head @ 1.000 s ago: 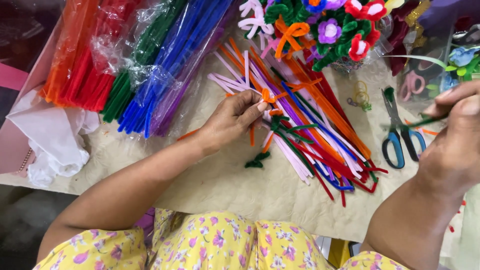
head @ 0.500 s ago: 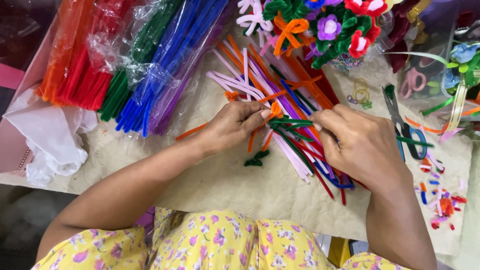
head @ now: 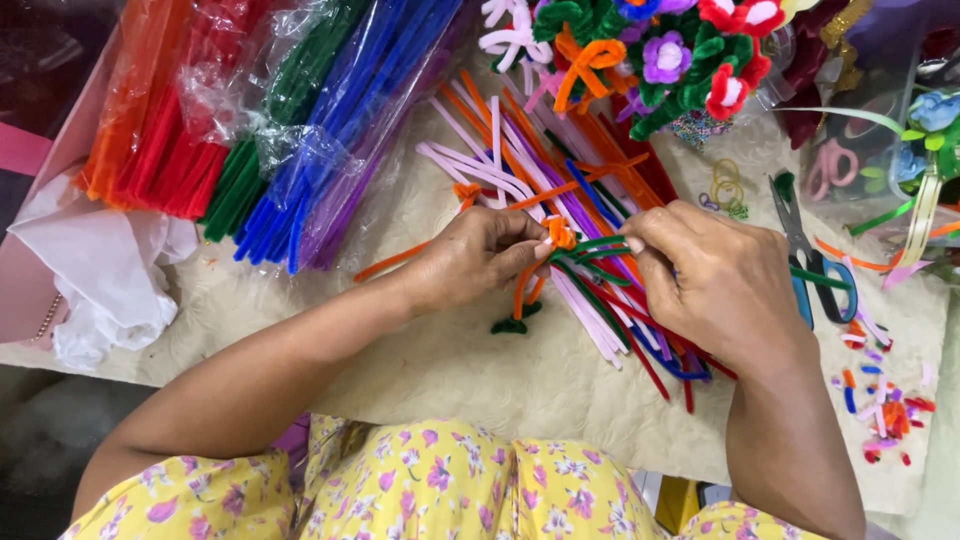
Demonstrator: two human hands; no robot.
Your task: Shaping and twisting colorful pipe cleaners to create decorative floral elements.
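Both hands meet over the middle of the mat, right above the loose pile of pipe cleaners (head: 560, 200). The risk first: the small orange twist (head: 560, 233) is held only at the fingertips, and the green stem (head: 590, 245) runs across to the other hand, so I judge that a pull that is a touch too hard or off-line could slip the green wire off the orange piece or undo the twist. The loose strands lying underneath are another hazard; a finger could snag one and drag it into the work.

Now the hands. The left hand (head: 470, 260) is nearly closed, thumb and fingers pressed together in a pinch on the orange twist, whose orange tail hangs down toward the near side. The right hand (head: 715, 285) is curled over, its fingers bent in around the far end of the green stem; its back faces the camera, so I cannot tell exactly how tight that grasp is, though the fingers look closed rather than spread.

A small green offcut (head: 512, 324) lies on the mat just near of the left hand. Blue-handled scissors (head: 815, 270) sit just right of the right hand, with coloured snippets (head: 885, 405) scattered nearer. Bagged bundles of pipe cleaners (head: 290, 130) lie far left, and a bunch of finished flowers (head: 670, 50) stands at the far side.
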